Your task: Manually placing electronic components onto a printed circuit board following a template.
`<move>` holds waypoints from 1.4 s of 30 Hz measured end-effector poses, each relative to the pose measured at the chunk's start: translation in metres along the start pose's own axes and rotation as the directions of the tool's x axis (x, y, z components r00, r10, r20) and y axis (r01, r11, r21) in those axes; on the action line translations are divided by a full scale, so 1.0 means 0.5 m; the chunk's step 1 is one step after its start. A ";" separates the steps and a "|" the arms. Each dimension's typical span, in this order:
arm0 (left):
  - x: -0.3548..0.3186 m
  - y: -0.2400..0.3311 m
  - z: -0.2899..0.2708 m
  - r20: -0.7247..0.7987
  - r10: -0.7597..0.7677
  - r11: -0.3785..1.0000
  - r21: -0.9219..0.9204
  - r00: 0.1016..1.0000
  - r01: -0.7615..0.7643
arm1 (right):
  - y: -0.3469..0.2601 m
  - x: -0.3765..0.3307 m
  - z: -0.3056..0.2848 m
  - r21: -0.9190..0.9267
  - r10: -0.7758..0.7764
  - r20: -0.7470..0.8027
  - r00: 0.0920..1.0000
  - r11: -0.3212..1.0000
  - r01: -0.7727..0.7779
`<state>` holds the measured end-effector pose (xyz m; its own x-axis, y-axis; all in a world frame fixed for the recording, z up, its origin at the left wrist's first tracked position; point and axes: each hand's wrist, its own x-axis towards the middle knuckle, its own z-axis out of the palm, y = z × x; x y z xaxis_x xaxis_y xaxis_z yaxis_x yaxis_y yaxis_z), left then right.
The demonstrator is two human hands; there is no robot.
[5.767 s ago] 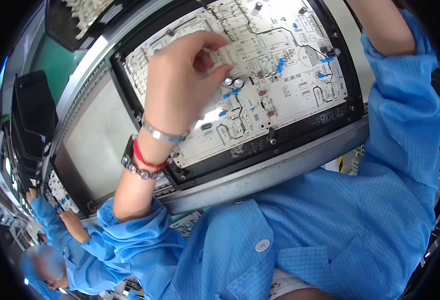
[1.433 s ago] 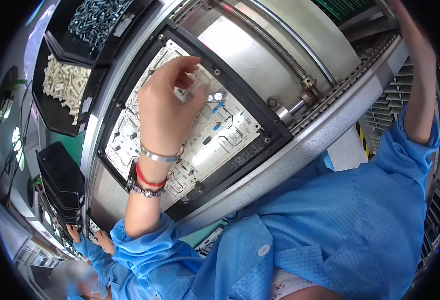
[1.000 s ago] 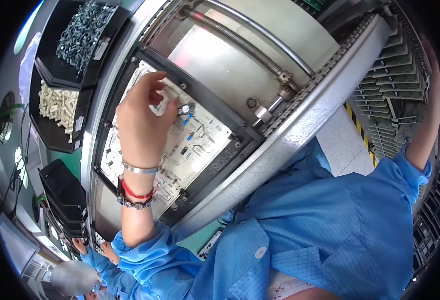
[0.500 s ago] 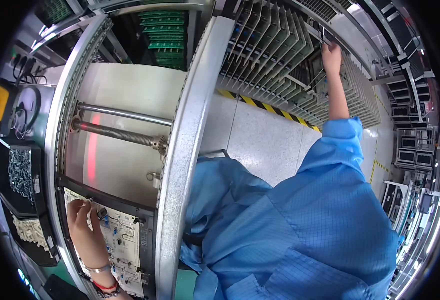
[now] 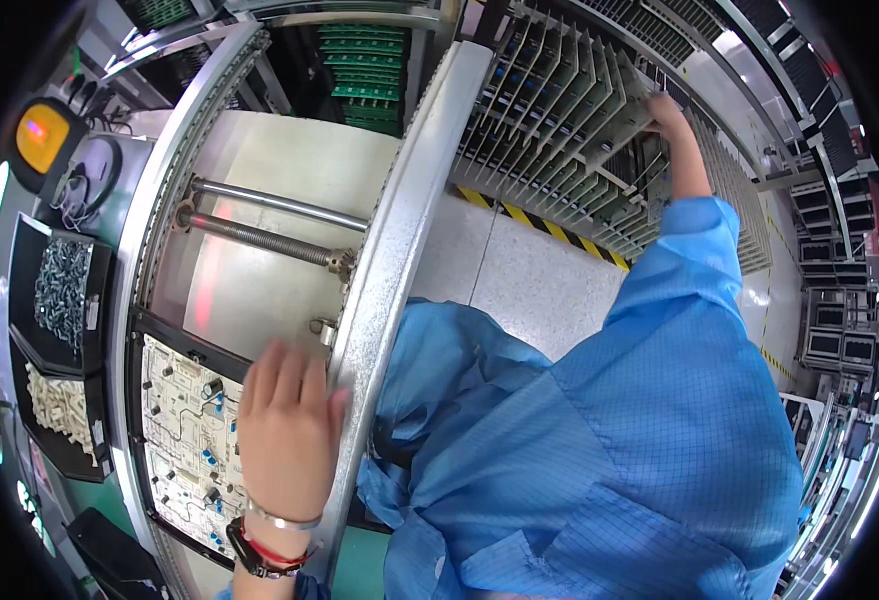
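Note:
My left hand point(image 5: 288, 430) hangs over the right part of a framed circuit board point(image 5: 172, 425), beside the metal rail. Its fingers are stretched out and hold nothing. The pale board carries black and blue components and lies in a black frame between two rails; my hand hides part of it. Far off to the right, my right hand point(image 5: 668, 115) reaches into a rack of upright boards. Its slightly blurred fingers are curled at the edge of a circuit board point(image 5: 624, 122) there; the fingertips are partly hidden.
Left of the rails are black bins of dark screws point(image 5: 62, 290) and pale small parts point(image 5: 58, 408). A threaded rod point(image 5: 260, 238) and a smooth rod cross between the rails. Green boards point(image 5: 365, 65) are stacked beyond. Yellow-black tape point(image 5: 550, 228) marks the floor.
My left hand has lifted off the framed board and moved right, toward the near rail. My right hand stays at the rack, now at a board's edge. The whole view has shifted slightly.

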<state>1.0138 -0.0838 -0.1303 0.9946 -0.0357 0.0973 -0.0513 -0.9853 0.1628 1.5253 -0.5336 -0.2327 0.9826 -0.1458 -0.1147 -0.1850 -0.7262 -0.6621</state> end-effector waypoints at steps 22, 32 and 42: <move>-0.210 -0.003 -0.054 0.528 -0.575 0.810 0.261 0.625 0.525 | -0.029 -0.397 -0.346 0.707 -0.529 0.506 0.681 0.707 0.023; -0.765 0.298 -0.063 -0.540 -0.829 0.237 -0.576 -0.146 0.782 | -0.274 -0.564 -0.173 0.850 -0.710 0.487 0.509 0.519 -0.089; -1.201 0.343 0.413 -0.038 -0.888 -0.450 -0.133 -0.458 0.883 | -0.362 -0.629 -0.038 0.907 -0.535 0.207 0.819 0.419 0.045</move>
<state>0.4264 -0.2656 -0.3636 -0.4135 0.8978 -0.1516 0.8895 0.4339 0.1431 1.2495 -0.3689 -0.0628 0.9068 0.4078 0.1069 -0.0216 0.2981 -0.9543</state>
